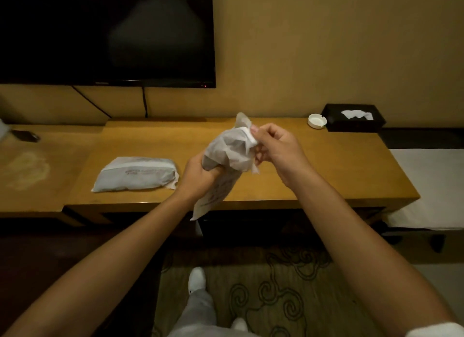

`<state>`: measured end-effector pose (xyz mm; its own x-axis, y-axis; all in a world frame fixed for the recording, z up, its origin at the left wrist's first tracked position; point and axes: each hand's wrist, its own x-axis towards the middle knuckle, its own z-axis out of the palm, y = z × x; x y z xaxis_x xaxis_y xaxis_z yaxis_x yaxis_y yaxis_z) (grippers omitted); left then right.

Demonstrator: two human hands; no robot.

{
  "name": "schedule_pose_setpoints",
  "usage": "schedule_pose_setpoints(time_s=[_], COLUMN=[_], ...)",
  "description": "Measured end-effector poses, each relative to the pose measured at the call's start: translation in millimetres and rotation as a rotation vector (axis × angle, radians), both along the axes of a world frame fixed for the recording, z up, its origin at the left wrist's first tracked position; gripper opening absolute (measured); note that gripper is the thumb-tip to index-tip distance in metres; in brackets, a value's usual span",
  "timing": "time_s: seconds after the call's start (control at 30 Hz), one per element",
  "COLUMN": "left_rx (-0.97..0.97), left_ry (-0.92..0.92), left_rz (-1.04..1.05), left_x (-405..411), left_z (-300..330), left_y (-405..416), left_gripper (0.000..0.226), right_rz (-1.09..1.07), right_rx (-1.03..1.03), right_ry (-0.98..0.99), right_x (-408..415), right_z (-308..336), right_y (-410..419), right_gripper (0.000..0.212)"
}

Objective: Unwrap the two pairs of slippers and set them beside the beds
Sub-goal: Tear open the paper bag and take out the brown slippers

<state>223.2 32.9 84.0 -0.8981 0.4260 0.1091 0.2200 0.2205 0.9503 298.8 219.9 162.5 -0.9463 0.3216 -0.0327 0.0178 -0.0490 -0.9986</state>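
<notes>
above the bench (251,186), at chest height, both hands work on one wrapped pair of slippers (226,158). the left hand (200,178) has its grip curled round the middle of the pack, holding it upright and tilted, while the right hand (273,146) pinches the torn top edge of the wrapper between thumb and fingers. the second wrapped pair (136,173) lies flat on the bench, well to the left of the left grip, its wrapper unopened.

from here the thin wrapper could rip off in a small strip rather than opening, since the right grip holds only a corner; a hard tug might also jerk the slippers out past the left grip and drop them onto the carpet (276,299) below.

beyond the right grip, near the wall, stand a white ashtray (317,121) and a black tissue box (354,118), just beside each other. a dark television (105,35) hangs behind the left grip. white bedding (431,186) shows at the far right, past the bench end. nothing stands between the hands and the second pack.
</notes>
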Motion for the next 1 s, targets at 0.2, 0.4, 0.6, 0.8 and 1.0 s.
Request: schedule_pose_setpoints(time_s=[0.2,0.4,0.6,0.8,1.0], left_rx=[-0.072,-0.14,-0.062,-0.138,-0.053], left_ry=[0.02,0.07,-0.109,-0.048,-0.065], left_rz=[-0.072,-0.17,-0.147,-0.122,-0.14], left_x=[27.6,40.4,39.0,36.9,44.9], left_z=[2.6,6.1,14.2,11.2,15.8], left_y=[0.0,13.2,5.9,6.7,2.9], left_gripper=[0.037,0.022,0.021,0.008,0.009], right_rz=[-0.068,0.246,-0.131,-0.107,0.23], right_rx=[0.424,1.257,1.205,1.33,1.088], right_ry=[0.138,0.127,-0.029,0.45,0.266], right_x=[33.9,56.4,54.7,76.8,81.7], right_z=[32.9,19.9,16.2,5.2,-11.2], right_y=[-12.2,-53.0,-13.7,-39.5,-46.1], right_gripper=[0.021,0.064,0.047,0.006,0.016])
